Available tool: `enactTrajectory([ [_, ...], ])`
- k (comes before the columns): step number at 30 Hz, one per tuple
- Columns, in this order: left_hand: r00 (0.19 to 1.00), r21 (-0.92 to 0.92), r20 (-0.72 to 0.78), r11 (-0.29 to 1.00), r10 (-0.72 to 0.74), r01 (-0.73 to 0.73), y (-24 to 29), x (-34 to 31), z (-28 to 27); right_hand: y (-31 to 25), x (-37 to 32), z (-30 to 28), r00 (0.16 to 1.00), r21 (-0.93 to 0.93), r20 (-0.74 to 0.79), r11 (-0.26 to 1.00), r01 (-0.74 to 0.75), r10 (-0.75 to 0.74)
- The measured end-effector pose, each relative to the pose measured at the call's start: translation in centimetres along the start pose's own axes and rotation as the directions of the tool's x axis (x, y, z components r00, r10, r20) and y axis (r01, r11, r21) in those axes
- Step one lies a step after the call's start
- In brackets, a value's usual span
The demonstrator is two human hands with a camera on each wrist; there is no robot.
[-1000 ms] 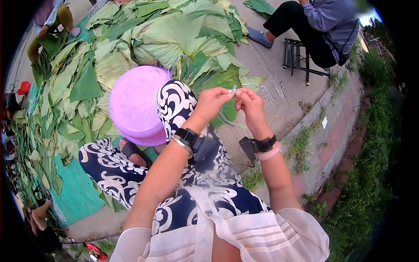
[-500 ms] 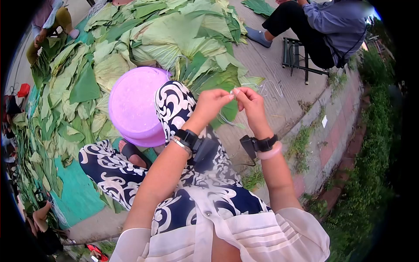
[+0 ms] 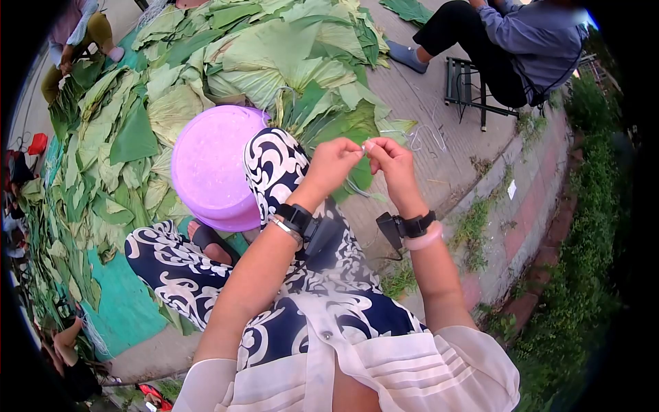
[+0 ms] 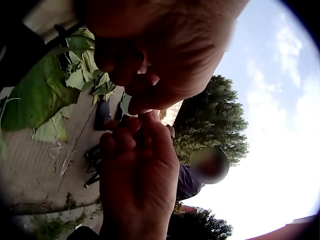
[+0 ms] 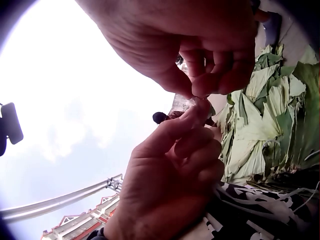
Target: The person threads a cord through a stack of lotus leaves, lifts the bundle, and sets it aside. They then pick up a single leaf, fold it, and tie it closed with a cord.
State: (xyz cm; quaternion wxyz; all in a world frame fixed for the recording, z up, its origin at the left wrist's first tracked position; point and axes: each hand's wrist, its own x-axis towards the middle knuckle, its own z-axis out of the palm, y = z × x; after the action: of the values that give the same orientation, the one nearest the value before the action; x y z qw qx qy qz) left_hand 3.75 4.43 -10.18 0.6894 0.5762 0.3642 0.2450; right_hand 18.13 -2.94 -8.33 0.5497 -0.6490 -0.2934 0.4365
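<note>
In the head view both hands meet in front of the raised knee. My left hand [image 3: 334,165] pinches a small whitish, partly see-through strip [image 3: 364,146] between thumb and fingertip. From the other side my right hand [image 3: 394,163] pinches the same strip, its other fingers curled in. The right wrist view shows a glossy bit of the strip [image 5: 190,102] where the fingertips meet; most of it is hidden by the fingers, and what it is made of I cannot tell. Below the hands lie green leaves and loose white string [image 3: 429,137].
A purple basin [image 3: 216,165] stands upside down beside the knee. Large green leaves [image 3: 288,55] are heaped over a green sheet [image 3: 127,302]. A person [image 3: 528,48] sits on a folding stool [image 3: 463,86] at the right; another person [image 3: 72,34] sits far left. A kerb and bushes [image 3: 583,240] run along the right.
My hands have drawn slightly closer together, and less of the whitish strip shows between the fingertips than a second ago. The seated person at the right has shifted a little to the right.
</note>
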Motion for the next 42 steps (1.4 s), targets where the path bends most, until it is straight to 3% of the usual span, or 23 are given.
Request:
enactTrajectory([
  [4, 0.998, -0.111, -0.008, 0.992, -0.055, 0.054, 0.9, -0.2, 0.0, 0.0, 0.0, 0.0, 0.999, 0.195, 0.007, 0.980, -0.045, 0.044],
  [10, 0.997, -0.133, -0.021, 0.989, -0.070, 0.066, 1.3, -0.3, -0.1, 0.1, 0.1, -0.1, 0.999, 0.295, 0.013, 0.954, -0.050, 0.048],
  [13, 0.997, -0.173, -0.024, 0.982, -0.075, 0.070, 1.3, -0.3, -0.1, -0.2, 0.1, -0.2, 0.994, 0.262, 0.063, 0.960, -0.100, 0.086],
  [16, 0.996, -0.159, -0.031, 0.984, -0.086, 0.080, 1.2, -0.2, -0.1, -0.1, -0.1, -0.2, 0.996, 0.100, 0.062, 0.992, -0.071, 0.065],
  [25, 0.996, -0.042, -0.080, 0.999, -0.037, 0.034, -0.1, 0.3, 0.0, 0.3, 0.2, -0.4, 0.996, 0.099, -0.082, 0.995, -0.017, 0.026],
  [28, 0.995, -0.098, -0.093, 0.995, -0.034, 0.024, -0.4, 0.5, 0.1, -0.6, -0.4, 0.4, 0.999, 0.098, -0.044, 0.995, 0.012, -0.008],
  [31, 0.995, -0.068, -0.082, 0.997, -0.048, 0.042, 0.3, 0.3, 0.0, -0.4, -0.3, -0.1, 0.993, -0.045, 0.108, 0.998, -0.043, 0.048],
  [34, 0.996, -0.053, -0.063, 0.997, -0.057, 0.054, 0.1, 0.3, -0.1, 0.2, -0.1, 0.0, 0.996, -0.033, 0.088, 0.999, -0.016, 0.019],
  [37, 0.996, -0.098, -0.082, 0.995, -0.022, 0.014, -0.1, 0.2, 0.1, 0.5, 0.2, -0.4, 0.999, -0.034, 0.027, 0.999, -0.029, 0.030],
  [40, 0.991, -0.127, -0.119, 0.991, -0.055, 0.040, 0.1, 0.3, -0.2, 1.3, 1.5, -2.4, 0.993, 0.080, -0.117, 0.997, 0.013, -0.004],
  [42, 0.993, -0.338, -0.047, 0.937, -0.105, 0.084, 0.3, 0.3, -0.8, 1.0, 1.1, -2.8, 0.997, 0.132, -0.065, 0.991, -0.022, 0.031],
])
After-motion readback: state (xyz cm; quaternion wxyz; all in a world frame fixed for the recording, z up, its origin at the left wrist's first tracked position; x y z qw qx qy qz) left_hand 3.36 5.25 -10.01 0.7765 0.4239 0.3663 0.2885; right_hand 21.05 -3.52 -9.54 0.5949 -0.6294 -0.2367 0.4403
